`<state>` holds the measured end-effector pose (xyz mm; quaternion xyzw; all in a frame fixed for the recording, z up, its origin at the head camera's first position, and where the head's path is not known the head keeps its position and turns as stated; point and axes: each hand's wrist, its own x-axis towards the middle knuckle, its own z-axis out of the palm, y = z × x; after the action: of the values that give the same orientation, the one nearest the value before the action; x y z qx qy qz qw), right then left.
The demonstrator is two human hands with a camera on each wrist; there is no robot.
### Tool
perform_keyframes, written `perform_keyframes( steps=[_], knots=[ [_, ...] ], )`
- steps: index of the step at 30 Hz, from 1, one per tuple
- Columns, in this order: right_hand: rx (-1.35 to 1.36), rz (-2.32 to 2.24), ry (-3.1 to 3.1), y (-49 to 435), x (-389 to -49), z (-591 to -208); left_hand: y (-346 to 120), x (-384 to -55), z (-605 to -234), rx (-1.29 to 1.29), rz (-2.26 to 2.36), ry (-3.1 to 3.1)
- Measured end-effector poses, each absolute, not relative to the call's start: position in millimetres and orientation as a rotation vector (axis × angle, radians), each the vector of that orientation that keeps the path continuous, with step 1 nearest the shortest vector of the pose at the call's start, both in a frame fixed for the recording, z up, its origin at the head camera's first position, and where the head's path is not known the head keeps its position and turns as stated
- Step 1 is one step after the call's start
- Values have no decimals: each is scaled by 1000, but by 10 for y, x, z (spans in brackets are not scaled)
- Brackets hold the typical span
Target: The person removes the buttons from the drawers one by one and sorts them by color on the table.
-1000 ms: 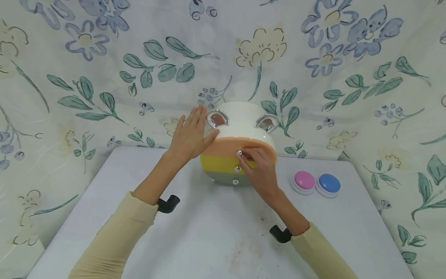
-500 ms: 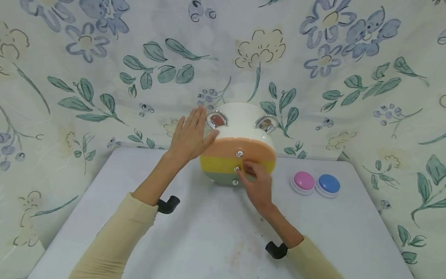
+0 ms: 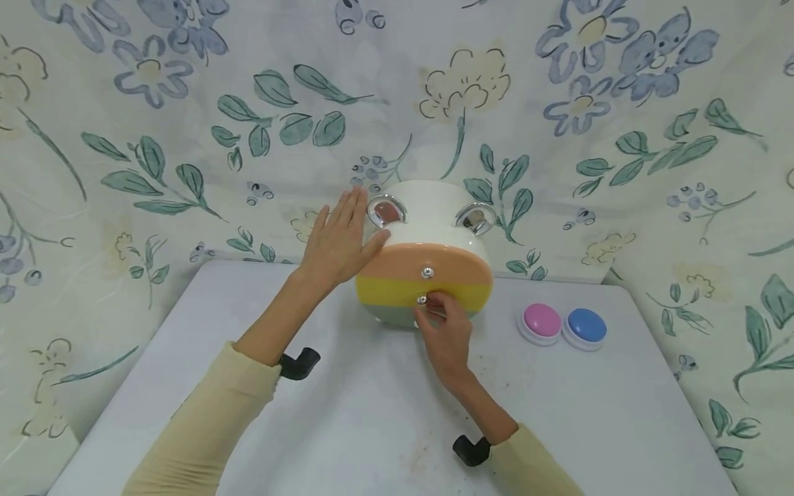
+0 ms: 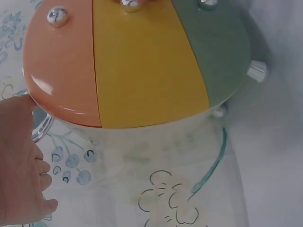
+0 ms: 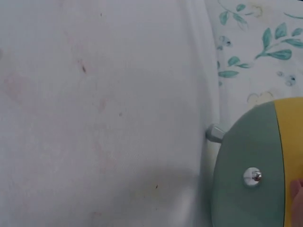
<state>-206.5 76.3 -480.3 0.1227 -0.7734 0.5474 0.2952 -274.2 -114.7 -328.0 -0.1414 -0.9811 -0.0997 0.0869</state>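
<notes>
A small rounded drawer cabinet (image 3: pixel 428 207) stands upright at the table's back, its front banded by an orange drawer (image 3: pixel 397 260), a yellow drawer (image 3: pixel 384 291) and a green drawer (image 3: pixel 393 315). Each drawer bears a round silver knob. My left hand (image 3: pixel 338 244) rests with straight fingers against the cabinet's upper left side, thumb by the orange drawer's edge. Thumb and index finger of my right hand (image 3: pixel 448 341) pinch at the yellow drawer's knob (image 3: pixel 422 299). The green drawer's knob (image 5: pixel 252 177) shows untouched in the right wrist view; from the head my thumb mostly covers it.
Two round push buttons, one pink (image 3: pixel 542 321) and one blue (image 3: pixel 586 326), sit side by side on the white table (image 3: pixel 347 427) right of the cabinet. A floral cloth (image 3: pixel 397 89) hangs close behind. Two silver-rimmed eyes (image 3: pixel 387 211) jut from the cabinet's top.
My right hand has come down from the orange drawer's knob to the yellow one, the wrist shifting left and lower. The left hand and the cabinet have stayed in place.
</notes>
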Motion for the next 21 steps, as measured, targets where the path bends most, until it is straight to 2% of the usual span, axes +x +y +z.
perform_keyframes(
  steps=[11, 21],
  knots=[
    [344, 1379, -2065, 795, -2070, -4781, -1138, -2736, -3275, -430, -308, -2914],
    [352, 1256, -2116, 828, -1860, -4776, -1145, -2729, -3269, -417, -302, -2928]
  ],
)
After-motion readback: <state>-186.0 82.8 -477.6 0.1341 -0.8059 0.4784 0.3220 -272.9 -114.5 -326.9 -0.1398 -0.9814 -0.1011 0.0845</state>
